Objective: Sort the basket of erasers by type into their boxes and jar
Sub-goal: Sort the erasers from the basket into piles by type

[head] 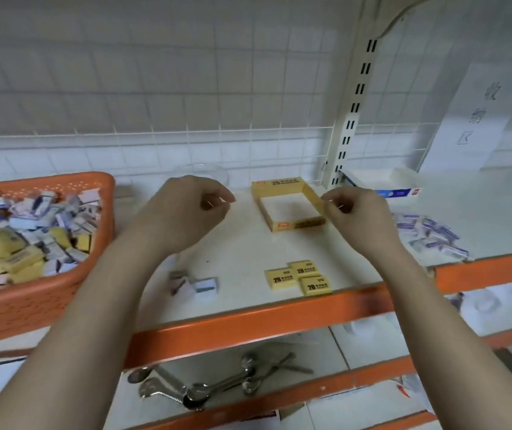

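Left hand (186, 206) and right hand (357, 215) hover apart, fingers loosely curled, forearms extended forward.

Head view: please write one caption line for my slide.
Both hands, left and right, hover over the shelf between the orange basket and the empty yellow box.

The whole view is soft with motion blur. The basket (46, 302) is cut off by the left edge, and the print on its erasers (31, 237) cannot be read. The left hand (183, 209) hides most of the clear jar (201, 170); only its faint rim shows above the knuckles. Whether either hand pinches anything is too blurred to tell. The right hand (357, 215) covers the yellow box's (288, 206) right wall and part of the purple eraser pile (431, 237). The white box (382, 184) sits partly behind it. The small erasers (195, 285) by the left forearm are smeared. The spoons (217, 383) below are half hidden by the shelf rail (248, 321).
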Demonstrator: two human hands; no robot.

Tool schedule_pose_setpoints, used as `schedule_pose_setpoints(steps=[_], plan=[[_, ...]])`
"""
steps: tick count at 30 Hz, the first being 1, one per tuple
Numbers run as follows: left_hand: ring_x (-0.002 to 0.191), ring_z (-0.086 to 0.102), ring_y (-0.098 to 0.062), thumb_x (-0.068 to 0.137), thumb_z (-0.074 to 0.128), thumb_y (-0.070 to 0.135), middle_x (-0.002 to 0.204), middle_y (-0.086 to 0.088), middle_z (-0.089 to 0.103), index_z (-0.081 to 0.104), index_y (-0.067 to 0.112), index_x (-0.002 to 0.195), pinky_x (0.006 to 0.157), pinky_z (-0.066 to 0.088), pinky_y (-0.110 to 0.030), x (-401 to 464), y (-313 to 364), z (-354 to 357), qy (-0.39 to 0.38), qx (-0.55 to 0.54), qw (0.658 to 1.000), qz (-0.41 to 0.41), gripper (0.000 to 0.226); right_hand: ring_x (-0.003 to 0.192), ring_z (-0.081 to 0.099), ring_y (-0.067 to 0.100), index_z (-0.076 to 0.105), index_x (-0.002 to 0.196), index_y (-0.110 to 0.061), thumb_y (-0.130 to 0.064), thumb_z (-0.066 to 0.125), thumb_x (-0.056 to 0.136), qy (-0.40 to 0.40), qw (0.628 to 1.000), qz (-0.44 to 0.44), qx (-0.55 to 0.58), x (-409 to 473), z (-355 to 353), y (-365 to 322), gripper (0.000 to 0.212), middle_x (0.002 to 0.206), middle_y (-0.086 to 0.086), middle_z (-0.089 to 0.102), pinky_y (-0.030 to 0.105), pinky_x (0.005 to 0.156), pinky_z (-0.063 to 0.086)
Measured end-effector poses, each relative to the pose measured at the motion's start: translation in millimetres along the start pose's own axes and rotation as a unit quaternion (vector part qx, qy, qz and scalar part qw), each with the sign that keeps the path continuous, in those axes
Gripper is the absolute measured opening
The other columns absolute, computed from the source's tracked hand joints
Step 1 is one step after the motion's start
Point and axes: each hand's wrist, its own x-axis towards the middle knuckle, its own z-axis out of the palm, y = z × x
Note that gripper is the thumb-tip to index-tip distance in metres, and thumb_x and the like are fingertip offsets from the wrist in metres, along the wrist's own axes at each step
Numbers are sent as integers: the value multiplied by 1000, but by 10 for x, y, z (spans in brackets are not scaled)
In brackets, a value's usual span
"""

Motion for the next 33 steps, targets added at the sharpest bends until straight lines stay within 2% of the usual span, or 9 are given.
schedule_pose_setpoints(steps=[2,4,6,10,15,18,21,28,33], plan=[[84,60,-6,90,56,19,87,10,64,68,29,97,64,40,-13,-121,-268,-329,36,15,999,-24,17,59,53,3,69,88,-22,-18,60,87,-44,998,-40,27,-12,284,-425,10,66,-11,60,19,60,40],[87,61,-13,89,57,19,90,2,66,70,25,98,70,41,-22,-252,-544,-619,60,35,997,-44,16,53,51,0,70,87,-22,-17,60,87,-82,992,-79,49,-34,562,-842,11,60,-16,54,15,56,40],[86,61,-16,88,58,19,90,1,67,70,24,97,68,42,-23,-382,-835,-876,71,56,994,-59,16,55,51,-4,70,87,-23,-18,59,88,-114,985,-113,70,-70,816,-1262,12,63,-17,55,8,57,39],[85,61,-14,90,59,23,88,3,66,70,27,96,68,47,-24,-637,-1402,-1327,61,87,990,-96,13,64,56,0,70,91,-19,-16,60,88,-177,965,-169,94,-99,1271,-1999,11,71,-13,60,13,67,46],[74,57,-9,88,60,21,80,8,61,70,27,93,63,38,-24,-847,-1999,-1678,57,129,983,-122,12,93,59,14,66,113,-14,-19,66,85,-305,919,-233,-88,35,1822,-2621,29,105,3,66,26,81,47],[74,55,-8,88,60,22,80,9,59,69,29,96,66,36,-23,-893,-2219,-1752,47,138,981,-128,14,88,58,18,69,106,-7,-22,68,83,-340,884,-251,-201,84,2095,-2796,28,106,8,67,26,69,41],[80,54,-9,89,60,22,90,5,64,70,26,101,72,38,-22,-909,-2341,-1784,33,130,982,-132,17,95,63,26,69,101,0,-24,65,85,-336,877,-231,-256,98,2219,-2888,29,104,15,68,30,72,46],[86,57,-12,90,55,17,107,0,67,70,23,102,77,45,-26,-789,-2471,-1799,50,129,980,-145,20,97,63,26,71,101,-4,-17,60,84,-396,850,-216,-272,107,2226,-2814,24,105,13,68,31,78,50],[90,57,-13,90,56,16,112,-4,66,68,14,107,77,45,-25,-543,-2504,-1750,78,124,974,-170,21,91,63,20,74,97,-9,-15,69,81,-358,875,-215,-245,79,2192,-2802,19,100,7,70,24,69,43]])
